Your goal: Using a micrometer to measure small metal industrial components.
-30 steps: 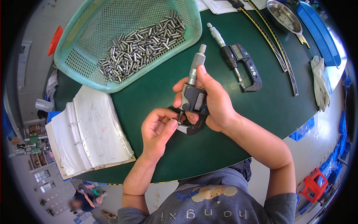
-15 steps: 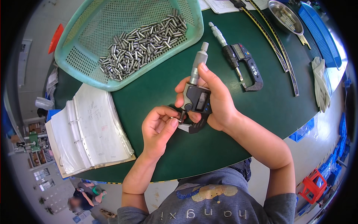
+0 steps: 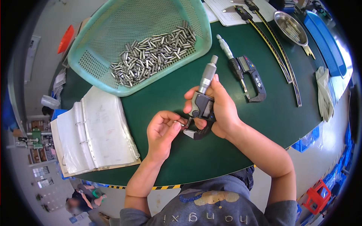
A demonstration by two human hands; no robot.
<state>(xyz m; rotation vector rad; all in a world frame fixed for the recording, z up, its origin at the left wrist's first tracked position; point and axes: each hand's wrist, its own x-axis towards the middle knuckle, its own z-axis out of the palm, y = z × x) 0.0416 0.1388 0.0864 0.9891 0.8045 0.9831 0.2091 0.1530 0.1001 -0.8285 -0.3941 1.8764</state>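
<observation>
My right hand is wrapped round a digital micrometer, its thimble pointing up and away and its measuring jaw toward me. My left hand pinches a small metal pin between thumb and fingers, just left of the jaw. Fingertips cover part of the pin. Beyond both hands, a green plastic basket holds a heap of similar metal pins. A second digital micrometer lies on the green table to the right of the one in my hand.
An open ring binder lies at left. Two digital calipers, a metal bowl of small rods and a blue basket occupy the far right. Pale gloves lie by the right edge. Another person is at lower left in the background.
The pin has come out from between the micrometer's measuring faces, and my left hand has drawn slightly left of the jaw with it. The whole view has shifted a little.
</observation>
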